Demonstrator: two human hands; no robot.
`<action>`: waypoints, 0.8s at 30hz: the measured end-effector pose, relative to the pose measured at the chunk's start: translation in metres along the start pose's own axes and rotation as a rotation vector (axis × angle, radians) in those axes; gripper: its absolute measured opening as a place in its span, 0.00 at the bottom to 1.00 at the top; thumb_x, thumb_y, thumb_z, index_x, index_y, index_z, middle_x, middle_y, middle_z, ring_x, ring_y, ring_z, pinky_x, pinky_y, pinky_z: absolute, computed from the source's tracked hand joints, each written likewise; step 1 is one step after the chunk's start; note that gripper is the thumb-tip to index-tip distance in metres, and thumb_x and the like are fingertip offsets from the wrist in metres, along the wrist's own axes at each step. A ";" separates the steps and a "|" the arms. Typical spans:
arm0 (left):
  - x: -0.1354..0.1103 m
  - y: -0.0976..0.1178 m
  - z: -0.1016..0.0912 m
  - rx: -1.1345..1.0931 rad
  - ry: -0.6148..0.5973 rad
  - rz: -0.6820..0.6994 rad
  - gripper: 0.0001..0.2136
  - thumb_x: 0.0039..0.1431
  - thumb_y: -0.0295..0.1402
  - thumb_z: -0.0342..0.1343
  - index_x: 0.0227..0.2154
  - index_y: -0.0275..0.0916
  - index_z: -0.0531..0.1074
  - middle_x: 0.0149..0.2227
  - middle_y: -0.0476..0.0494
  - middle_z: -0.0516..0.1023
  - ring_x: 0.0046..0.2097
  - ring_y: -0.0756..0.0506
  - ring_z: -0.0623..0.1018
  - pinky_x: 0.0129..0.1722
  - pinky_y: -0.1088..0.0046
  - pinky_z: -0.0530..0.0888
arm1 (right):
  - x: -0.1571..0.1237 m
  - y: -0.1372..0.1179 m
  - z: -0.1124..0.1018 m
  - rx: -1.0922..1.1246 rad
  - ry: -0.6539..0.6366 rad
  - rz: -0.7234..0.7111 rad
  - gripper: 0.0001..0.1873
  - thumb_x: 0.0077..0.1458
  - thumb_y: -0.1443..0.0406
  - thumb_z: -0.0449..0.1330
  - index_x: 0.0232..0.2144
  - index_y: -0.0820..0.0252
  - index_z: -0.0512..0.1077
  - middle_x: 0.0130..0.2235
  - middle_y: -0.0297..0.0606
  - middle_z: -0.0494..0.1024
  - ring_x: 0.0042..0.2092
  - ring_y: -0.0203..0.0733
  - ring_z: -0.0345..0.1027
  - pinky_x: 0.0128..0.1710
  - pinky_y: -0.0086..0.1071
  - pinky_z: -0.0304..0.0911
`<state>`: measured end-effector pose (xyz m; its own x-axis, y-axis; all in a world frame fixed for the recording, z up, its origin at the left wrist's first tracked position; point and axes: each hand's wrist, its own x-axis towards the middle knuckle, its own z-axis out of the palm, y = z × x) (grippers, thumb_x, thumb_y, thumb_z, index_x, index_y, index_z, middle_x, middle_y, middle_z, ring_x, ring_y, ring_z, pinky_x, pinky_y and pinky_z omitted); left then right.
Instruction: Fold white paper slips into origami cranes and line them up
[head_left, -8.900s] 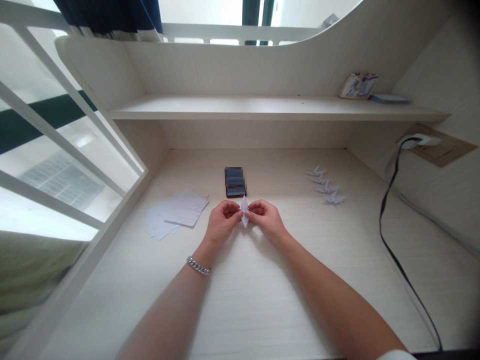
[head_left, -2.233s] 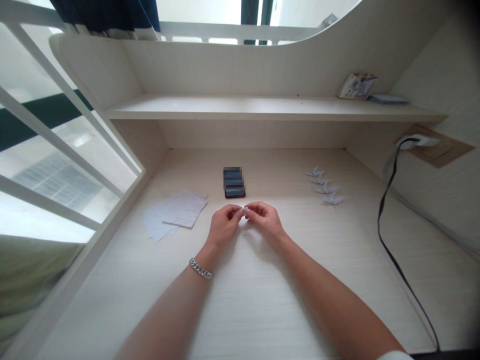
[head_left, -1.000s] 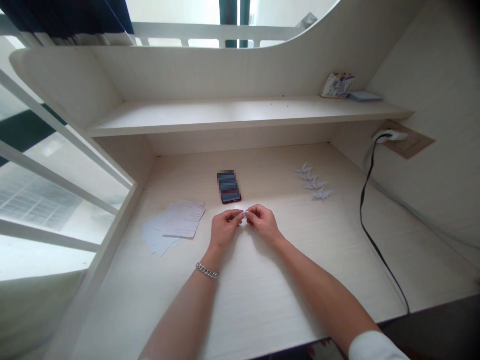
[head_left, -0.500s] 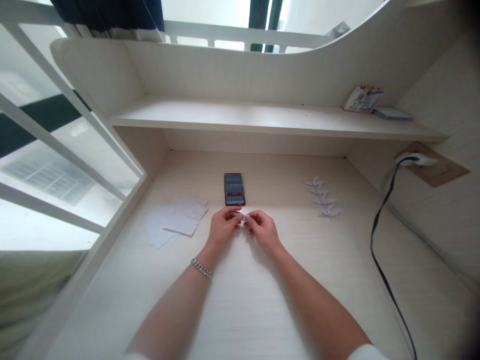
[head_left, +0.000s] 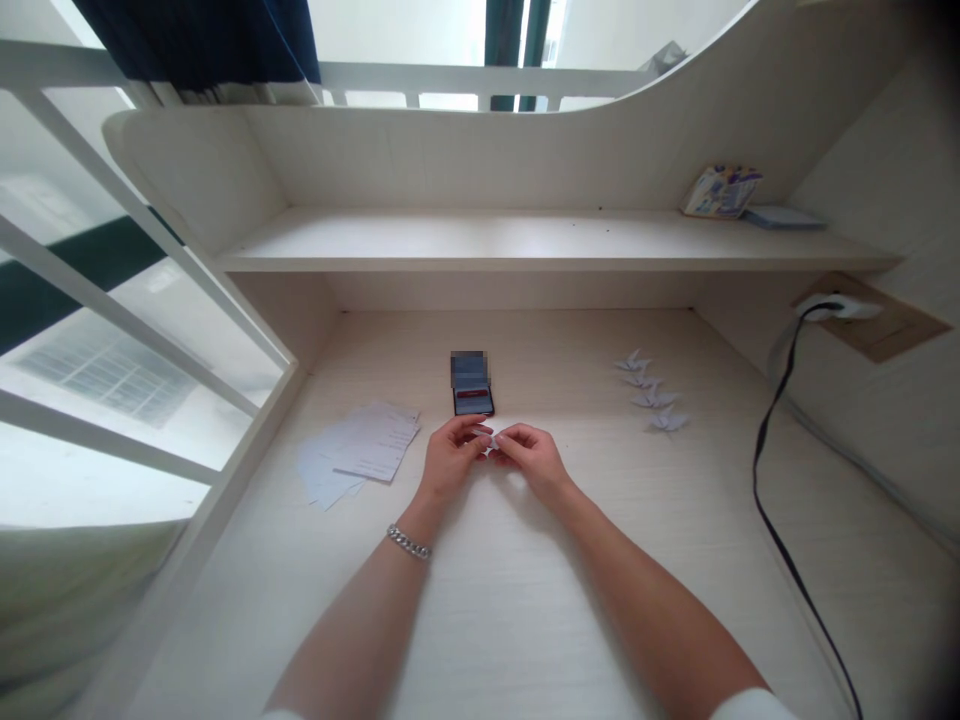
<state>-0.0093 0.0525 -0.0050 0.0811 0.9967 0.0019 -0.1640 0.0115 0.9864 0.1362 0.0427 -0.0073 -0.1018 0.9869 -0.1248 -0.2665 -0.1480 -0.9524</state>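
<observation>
Between my two hands is a small folded piece of white paper (head_left: 491, 443), mostly covered by the fingers. My left hand (head_left: 452, 458) pinches its left side, and a silver chain bracelet (head_left: 409, 541) circles that wrist. From the other side, my right hand (head_left: 534, 460) grips the paper between thumb and fingers. A phone (head_left: 471, 383) lies just beyond the fingertips with its screen lit. To the left is a loose pile of white paper sheets (head_left: 375, 440). Several folded paper cranes (head_left: 655, 397) stand in a row at the right.
The pale wooden desk (head_left: 495, 620) has a raised shelf (head_left: 450, 238) at its back, holding a colourful box (head_left: 721, 192) and a flat pale item (head_left: 784, 218). A black cable (head_left: 765, 510) runs down from the wall socket (head_left: 874, 318) at right. White rails (head_left: 112, 325) border the left.
The view has shifted slightly. My hands stay in front of the phone, and the fingers have moved a little on the folded paper, with the right hand's fingers more closed over it.
</observation>
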 end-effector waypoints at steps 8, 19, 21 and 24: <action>-0.005 -0.004 0.003 0.051 0.019 0.049 0.11 0.46 0.34 0.61 0.32 0.34 0.74 0.35 0.41 0.78 0.35 0.47 0.76 0.34 0.71 0.73 | 0.002 0.005 -0.001 0.029 0.025 -0.092 0.13 0.38 0.60 0.68 0.30 0.58 0.78 0.37 0.41 0.80 0.39 0.46 0.72 0.43 0.41 0.65; -0.010 -0.004 0.005 -0.042 0.055 0.064 0.12 0.45 0.32 0.63 0.35 0.35 0.74 0.37 0.42 0.78 0.38 0.46 0.77 0.42 0.68 0.72 | 0.000 0.010 0.004 -0.220 0.082 -0.220 0.12 0.47 0.60 0.62 0.34 0.58 0.77 0.38 0.41 0.79 0.41 0.45 0.71 0.44 0.38 0.64; -0.011 -0.005 0.006 -0.049 0.060 0.055 0.12 0.45 0.31 0.63 0.35 0.35 0.73 0.35 0.42 0.78 0.38 0.47 0.77 0.42 0.68 0.72 | -0.004 0.009 0.005 -0.263 0.108 -0.241 0.12 0.49 0.60 0.60 0.34 0.59 0.77 0.37 0.40 0.79 0.39 0.44 0.71 0.43 0.37 0.64; -0.014 -0.006 0.009 -0.053 0.080 0.041 0.12 0.44 0.31 0.64 0.33 0.34 0.73 0.33 0.42 0.78 0.36 0.47 0.77 0.40 0.68 0.73 | -0.008 0.008 0.006 -0.321 0.137 -0.259 0.11 0.50 0.60 0.59 0.34 0.60 0.76 0.35 0.40 0.78 0.37 0.43 0.71 0.39 0.36 0.65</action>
<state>-0.0006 0.0378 -0.0094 -0.0049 0.9996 0.0268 -0.2172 -0.0272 0.9757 0.1291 0.0328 -0.0124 0.0631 0.9915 0.1141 0.0477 0.1112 -0.9927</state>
